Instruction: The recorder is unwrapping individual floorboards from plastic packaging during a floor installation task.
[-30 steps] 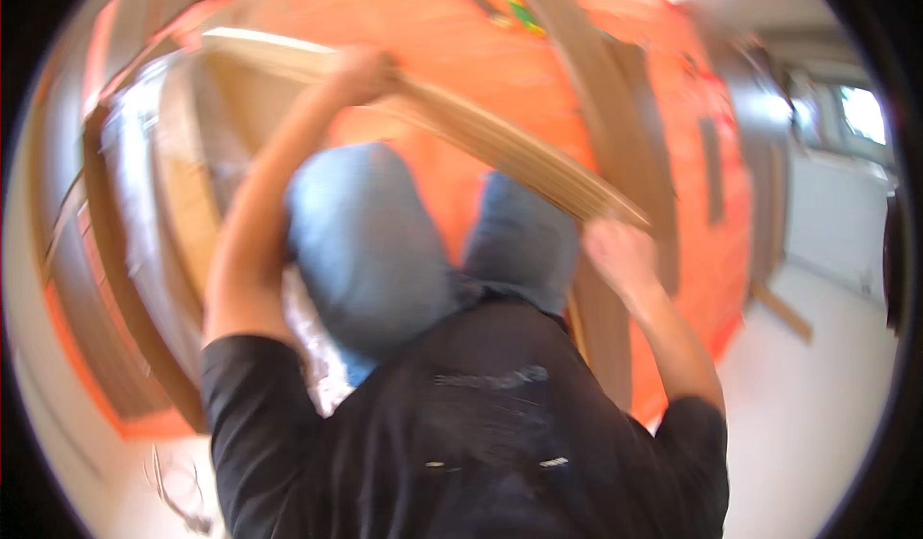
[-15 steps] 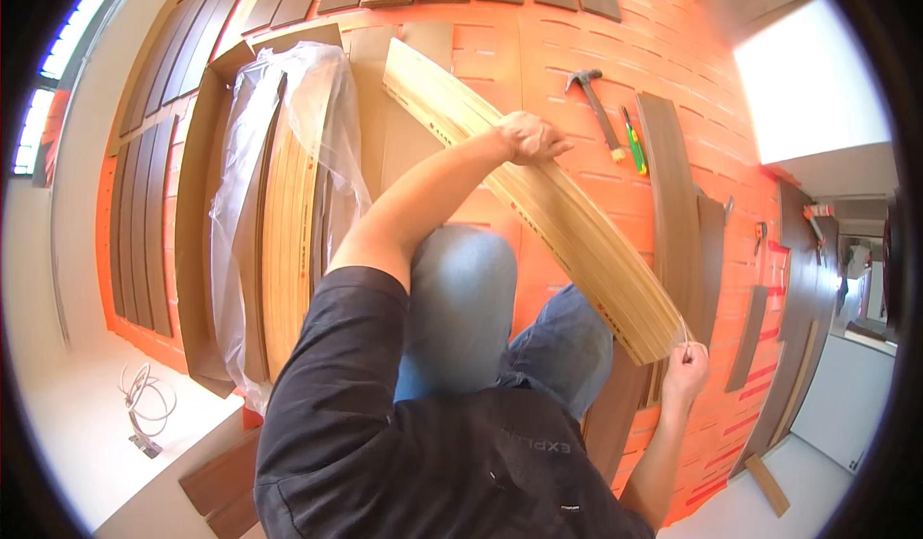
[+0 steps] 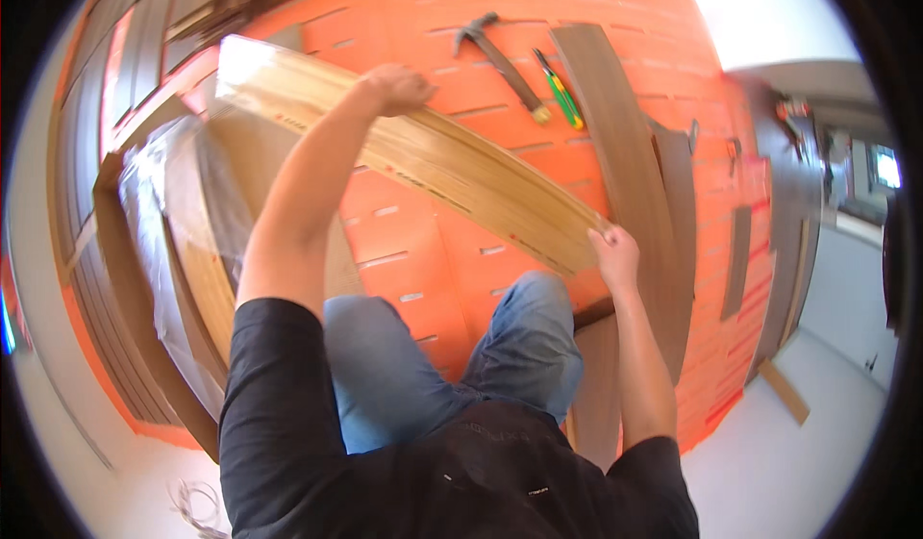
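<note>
Holding the light wooden plank [image 3: 413, 159] above the orange underlay [image 3: 615, 10], we grip its upper edge with the left hand [image 3: 399, 87] and clasp its near end with the right hand [image 3: 615, 255]. A hammer [image 3: 500, 58] lies beyond.

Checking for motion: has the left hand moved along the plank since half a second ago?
Cannot tell: the camera swung. The left hand grips the plank about as far from the hammer as before.

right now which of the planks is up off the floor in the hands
The long light-wood plank, gripped by the left hand and right hand; the dark brown planks lie flat on the orange underlay.
</note>
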`<control>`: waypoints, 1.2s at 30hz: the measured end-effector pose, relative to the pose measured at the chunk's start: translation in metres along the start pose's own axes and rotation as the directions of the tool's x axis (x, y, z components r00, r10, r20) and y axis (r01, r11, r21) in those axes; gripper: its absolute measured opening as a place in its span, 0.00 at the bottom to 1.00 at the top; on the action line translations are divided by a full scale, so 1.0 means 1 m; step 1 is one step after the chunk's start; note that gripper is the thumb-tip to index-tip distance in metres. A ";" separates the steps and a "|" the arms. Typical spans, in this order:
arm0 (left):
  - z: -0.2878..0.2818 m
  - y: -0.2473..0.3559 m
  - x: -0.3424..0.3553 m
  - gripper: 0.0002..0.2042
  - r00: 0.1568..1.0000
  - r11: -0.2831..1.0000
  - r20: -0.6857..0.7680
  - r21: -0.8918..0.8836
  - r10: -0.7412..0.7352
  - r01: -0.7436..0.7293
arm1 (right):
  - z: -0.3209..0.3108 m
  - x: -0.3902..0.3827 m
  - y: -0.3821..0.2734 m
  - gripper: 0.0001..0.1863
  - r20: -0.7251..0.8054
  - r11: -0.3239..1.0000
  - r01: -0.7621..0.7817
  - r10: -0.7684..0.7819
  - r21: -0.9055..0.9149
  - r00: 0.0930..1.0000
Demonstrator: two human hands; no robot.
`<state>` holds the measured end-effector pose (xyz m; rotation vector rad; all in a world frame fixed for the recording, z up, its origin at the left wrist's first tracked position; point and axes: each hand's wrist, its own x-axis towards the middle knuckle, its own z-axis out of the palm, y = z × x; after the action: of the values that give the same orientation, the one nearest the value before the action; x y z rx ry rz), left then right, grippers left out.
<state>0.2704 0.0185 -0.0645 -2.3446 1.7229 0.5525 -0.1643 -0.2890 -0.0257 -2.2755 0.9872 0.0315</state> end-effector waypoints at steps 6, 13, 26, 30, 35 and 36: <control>0.059 -0.006 0.025 0.14 0.915 0.915 -0.316 -0.386 -0.251 0.118 | 0.054 0.047 0.026 0.24 0.140 0.993 -0.063 0.077 -0.102 0.987; 0.108 0.058 0.043 0.09 0.728 0.849 -0.463 -0.418 -0.505 0.323 | 0.077 0.064 0.020 0.22 0.209 0.960 -0.197 0.237 -0.198 0.949; 0.115 0.055 0.048 0.09 0.762 0.800 -0.322 -0.449 -0.561 0.399 | 0.084 0.042 -0.009 0.09 0.330 0.995 -0.007 0.040 -0.101 0.943; 0.111 0.052 0.049 0.10 0.786 0.798 -0.283 -0.456 -0.549 0.394 | 0.085 0.021 -0.032 0.07 0.377 0.994 -0.003 0.044 -0.107 0.925; 0.106 0.051 0.052 0.10 0.823 0.797 -0.200 -0.447 -0.532 0.406 | 0.086 0.012 -0.045 0.08 0.307 0.997 0.068 -0.052 -0.044 0.950; 0.106 0.051 0.053 0.10 0.824 0.801 -0.206 -0.444 -0.528 0.402 | 0.087 0.009 -0.047 0.09 0.289 0.995 0.087 -0.071 -0.041 0.955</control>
<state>0.2161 -0.0058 -0.1785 -3.1573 1.1017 0.4632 -0.1073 -0.2215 -0.0712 -2.2749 0.7498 0.3491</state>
